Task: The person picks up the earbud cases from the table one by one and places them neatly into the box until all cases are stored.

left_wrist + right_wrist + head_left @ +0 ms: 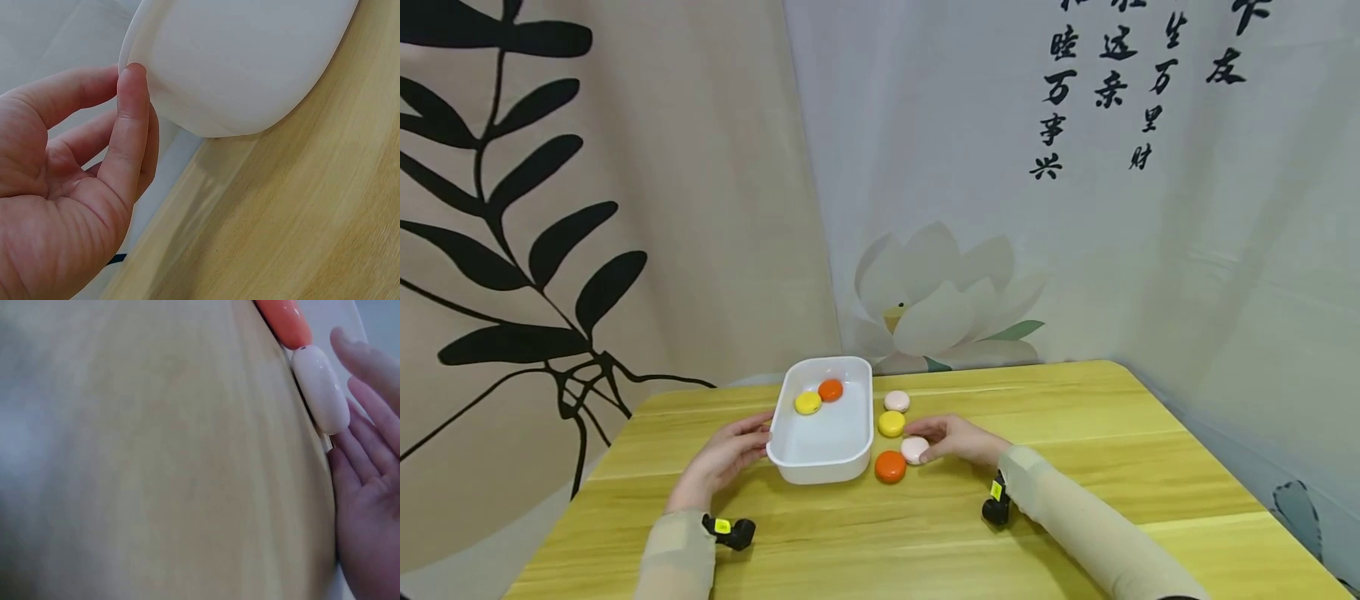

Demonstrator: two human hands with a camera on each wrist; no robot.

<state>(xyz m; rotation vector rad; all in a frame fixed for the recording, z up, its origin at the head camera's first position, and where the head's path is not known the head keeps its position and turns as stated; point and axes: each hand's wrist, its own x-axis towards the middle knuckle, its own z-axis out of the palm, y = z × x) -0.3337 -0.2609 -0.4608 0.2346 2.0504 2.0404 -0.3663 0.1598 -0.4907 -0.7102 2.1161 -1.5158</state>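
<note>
A white plastic box (822, 433) stands on the table, holding one yellow disc (808, 403) and one orange disc (831, 390). At its left side my left hand (730, 454) holds the rim, thumb and fingers meeting there in the left wrist view. My right hand (958, 439) reaches round a pale pink rounded disc (914, 450), thumb on the near side. In the right wrist view a gap shows between the thumb (365, 356) and that disc (320, 389), while the other fingers lie close beside it. Whether they touch it, I cannot tell.
Beside the box's right wall lie an orange disc (891, 467), a yellow disc (892, 424) and another pale pink disc (897, 401). The wooden table (1075, 483) ends at the back in front of a printed curtain (737, 208).
</note>
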